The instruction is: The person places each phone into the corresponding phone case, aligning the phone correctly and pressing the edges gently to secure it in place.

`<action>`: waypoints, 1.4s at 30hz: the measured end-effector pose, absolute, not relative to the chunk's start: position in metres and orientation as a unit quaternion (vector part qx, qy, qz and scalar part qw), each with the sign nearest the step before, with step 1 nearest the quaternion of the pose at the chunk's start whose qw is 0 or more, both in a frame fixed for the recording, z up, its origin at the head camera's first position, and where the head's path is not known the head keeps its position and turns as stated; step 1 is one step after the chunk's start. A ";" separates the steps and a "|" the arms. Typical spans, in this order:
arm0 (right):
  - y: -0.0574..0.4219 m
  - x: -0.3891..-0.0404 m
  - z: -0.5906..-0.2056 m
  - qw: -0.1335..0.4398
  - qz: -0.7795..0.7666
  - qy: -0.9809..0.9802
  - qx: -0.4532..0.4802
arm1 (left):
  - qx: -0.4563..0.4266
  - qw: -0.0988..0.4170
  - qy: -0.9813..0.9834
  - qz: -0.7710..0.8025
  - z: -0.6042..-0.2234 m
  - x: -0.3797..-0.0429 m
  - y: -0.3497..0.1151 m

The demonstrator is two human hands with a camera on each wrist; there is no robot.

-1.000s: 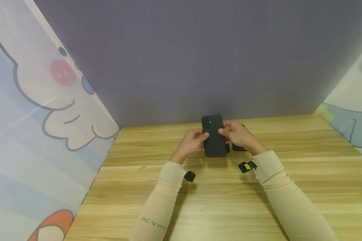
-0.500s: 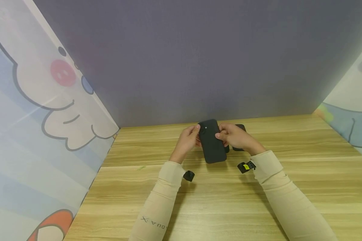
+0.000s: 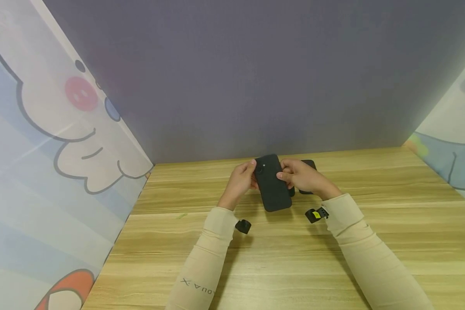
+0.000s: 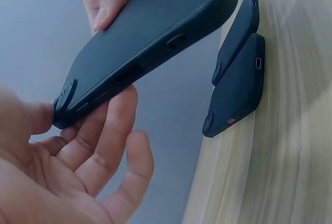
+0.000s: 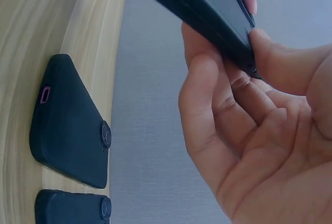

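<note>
A black phone in a matte case (image 3: 274, 193) is held up above the table, tilted, with its back and camera corner facing the head camera. My left hand (image 3: 238, 183) pinches its upper left corner, thumb beside the camera ring and fingers underneath. On the opposite long edge, my right hand (image 3: 304, 176) grips it with the thumb on the back. Two more dark phones lie side by side on the table beyond it: a nearer phone (image 4: 236, 86) with a pink-edged port and a second phone (image 4: 240, 32). In the head view, the held phone and my right hand partly hide them.
The wood-grain table (image 3: 279, 267) runs back to a grey upright panel (image 3: 248, 77). A cartoon-printed wall (image 3: 42, 172) borders the left side, and another printed panel (image 3: 453, 129) stands at the right. Black camera mounts (image 3: 243, 226) hang at both wrists.
The held phone has come down and toward me, its top turning slightly left. My left thumb has shifted up toward the camera corner. Over the last half second, there is hardly any movement.
</note>
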State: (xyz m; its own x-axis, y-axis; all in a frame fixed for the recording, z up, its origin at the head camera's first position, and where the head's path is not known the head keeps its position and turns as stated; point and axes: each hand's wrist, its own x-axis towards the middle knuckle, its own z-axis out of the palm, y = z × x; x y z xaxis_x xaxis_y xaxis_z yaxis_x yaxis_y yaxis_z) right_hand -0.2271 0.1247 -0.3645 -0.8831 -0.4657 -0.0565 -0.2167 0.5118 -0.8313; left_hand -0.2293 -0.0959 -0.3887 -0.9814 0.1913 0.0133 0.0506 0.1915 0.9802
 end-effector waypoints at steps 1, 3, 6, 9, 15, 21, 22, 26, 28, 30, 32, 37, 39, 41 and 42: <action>0.125 -0.227 -0.365 0.138 -0.452 0.859 -0.199 | 0.077 0.055 0.770 0.631 -0.389 -0.229 -0.096; 0.125 -0.228 -0.366 0.139 -0.451 0.859 -0.199 | 0.071 0.053 0.772 0.629 -0.389 -0.228 -0.095; 0.126 -0.228 -0.367 0.139 -0.451 0.858 -0.200 | 0.067 0.051 0.772 0.630 -0.388 -0.227 -0.094; 0.126 -0.228 -0.367 0.139 -0.453 0.857 -0.200 | 0.065 0.048 0.773 0.629 -0.388 -0.227 -0.094; 0.127 -0.229 -0.368 0.141 -0.451 0.858 -0.201 | 0.069 0.051 0.767 0.636 -0.387 -0.228 -0.094; 0.126 -0.230 -0.367 0.140 -0.447 0.862 -0.196 | 0.071 0.052 0.769 0.633 -0.389 -0.229 -0.095; 0.126 -0.230 -0.367 0.140 -0.448 0.862 -0.193 | 0.072 0.051 0.770 0.632 -0.389 -0.229 -0.095; 0.125 -0.230 -0.367 0.141 -0.448 0.862 -0.189 | 0.071 0.047 0.772 0.630 -0.389 -0.229 -0.094; 0.125 -0.230 -0.367 0.141 -0.449 0.863 -0.186 | 0.071 0.044 0.772 0.631 -0.389 -0.229 -0.094; 0.125 -0.230 -0.366 0.140 -0.449 0.863 -0.185 | 0.071 0.043 0.771 0.631 -0.388 -0.228 -0.094; 0.126 -0.230 -0.366 0.138 -0.450 0.863 -0.183 | 0.071 0.042 0.770 0.633 -0.388 -0.228 -0.093; 0.125 -0.230 -0.367 0.132 -0.451 0.864 -0.179 | 0.066 0.052 0.769 0.633 -0.387 -0.228 -0.094; 0.125 -0.230 -0.367 0.132 -0.454 0.864 -0.176 | 0.064 0.059 0.770 0.632 -0.386 -0.228 -0.094; 0.125 -0.230 -0.367 0.133 -0.456 0.863 -0.174 | 0.064 0.067 0.772 0.629 -0.386 -0.227 -0.094; 0.125 -0.230 -0.367 0.133 -0.456 0.863 -0.174 | 0.064 0.071 0.773 0.627 -0.386 -0.227 -0.095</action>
State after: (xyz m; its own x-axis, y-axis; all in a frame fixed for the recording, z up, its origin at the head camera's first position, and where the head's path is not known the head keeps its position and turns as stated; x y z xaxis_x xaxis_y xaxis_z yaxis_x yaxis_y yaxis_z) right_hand -0.2296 0.1252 -0.3672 -0.9039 -0.4221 -0.0698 -0.1799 0.5231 -0.8331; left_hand -0.2272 -0.0947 -0.3856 -0.9817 0.1881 -0.0284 0.0112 0.2065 0.9784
